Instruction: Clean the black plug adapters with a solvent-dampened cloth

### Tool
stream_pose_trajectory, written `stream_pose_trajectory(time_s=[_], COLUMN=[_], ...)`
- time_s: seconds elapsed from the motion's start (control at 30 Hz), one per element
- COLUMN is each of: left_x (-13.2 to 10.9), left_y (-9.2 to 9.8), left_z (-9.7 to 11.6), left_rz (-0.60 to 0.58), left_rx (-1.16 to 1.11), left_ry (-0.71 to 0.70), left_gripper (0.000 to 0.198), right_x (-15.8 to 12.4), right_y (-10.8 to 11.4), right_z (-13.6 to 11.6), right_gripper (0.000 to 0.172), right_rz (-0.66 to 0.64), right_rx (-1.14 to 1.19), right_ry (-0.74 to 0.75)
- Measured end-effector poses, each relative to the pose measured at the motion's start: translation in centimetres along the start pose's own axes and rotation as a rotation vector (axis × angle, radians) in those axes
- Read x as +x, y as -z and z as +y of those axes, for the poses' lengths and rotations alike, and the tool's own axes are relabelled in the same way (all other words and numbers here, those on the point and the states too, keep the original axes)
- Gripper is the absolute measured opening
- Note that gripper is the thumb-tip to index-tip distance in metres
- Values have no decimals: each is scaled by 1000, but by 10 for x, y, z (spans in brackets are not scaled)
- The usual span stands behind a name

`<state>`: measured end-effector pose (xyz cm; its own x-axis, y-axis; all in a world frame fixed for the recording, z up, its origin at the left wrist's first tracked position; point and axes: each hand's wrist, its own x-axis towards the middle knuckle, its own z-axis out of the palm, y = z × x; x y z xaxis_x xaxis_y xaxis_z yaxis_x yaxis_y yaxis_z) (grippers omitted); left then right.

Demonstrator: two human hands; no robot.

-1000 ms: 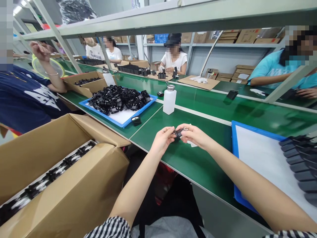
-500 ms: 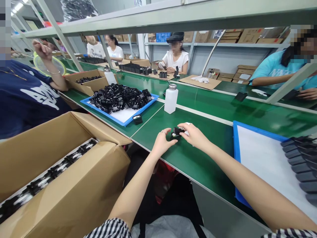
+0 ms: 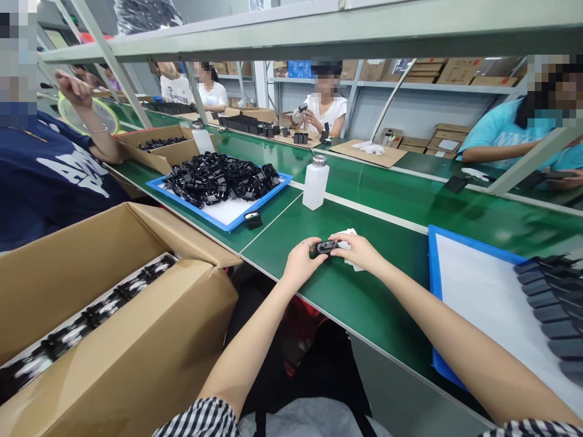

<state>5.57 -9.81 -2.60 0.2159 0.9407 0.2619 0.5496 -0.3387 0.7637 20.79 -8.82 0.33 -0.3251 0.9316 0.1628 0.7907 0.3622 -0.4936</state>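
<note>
My left hand [image 3: 300,264] and my right hand [image 3: 359,251] meet above the green work surface, closed on opposite ends of one small black plastic adapter [image 3: 326,247]. Thumb and fingers of each hand pinch its sides, and its dark top face points up. A crumpled white cloth [image 3: 348,232] lies on the surface, partly covered by my right hand. Left of my hands, a single black adapter housing [image 3: 252,220] with something pale inside stands beside a blue-rimmed tray [image 3: 228,227] heaped with black plastic parts [image 3: 218,179].
A white dispenser bottle [image 3: 315,182] stands beyond my hands. At right, a blue-rimmed tray [image 3: 434,291] holds rows of black housings [image 3: 553,303]. An open cardboard box [image 3: 177,321] with black-and-white parts is at lower left. Co-workers sit across the line; a person [image 3: 64,164] is at left.
The black cover in my right hand has come down onto the housing in my left, and the two now sit together as one piece. More of the white cloth shows.
</note>
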Motion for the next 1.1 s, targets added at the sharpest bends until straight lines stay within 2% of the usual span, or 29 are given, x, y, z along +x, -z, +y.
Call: stream_pose_trajectory(time_s=[0.13,0.3,0.37,0.57,0.7,0.9,1.0,1.1], left_x=[-1,-1,4,37,50,62,60,46], left_y=[0,5,12,31,26,24,31,35], left_z=[0,3,10,45,57,57,50,31], left_rz=[9,-44,-108,-473,-504,-626,-641,-605], left_rx=[46,178,273,582,701,704,647,444], left_ry=[-9,-24,-5,155,219,258,169,19], left_gripper=[37,34,31,24,27,33,33,26], right_x=[-1,2,6,25,33,39,33,24], right_y=[2,8,12,24,27,27,26,23], right_z=[-4,-6,-8,-17,-21,-15,-7,-2], right_gripper=[22,25,24,19,16,17,17,20], right_rz=[4,-81,-138,-364,-442,-500,-453,-408], right_rx=[-40,-270,-348,-444,-485,-335,-180,-23], right_ry=[6,66,86,77,29,-26,-25,-10])
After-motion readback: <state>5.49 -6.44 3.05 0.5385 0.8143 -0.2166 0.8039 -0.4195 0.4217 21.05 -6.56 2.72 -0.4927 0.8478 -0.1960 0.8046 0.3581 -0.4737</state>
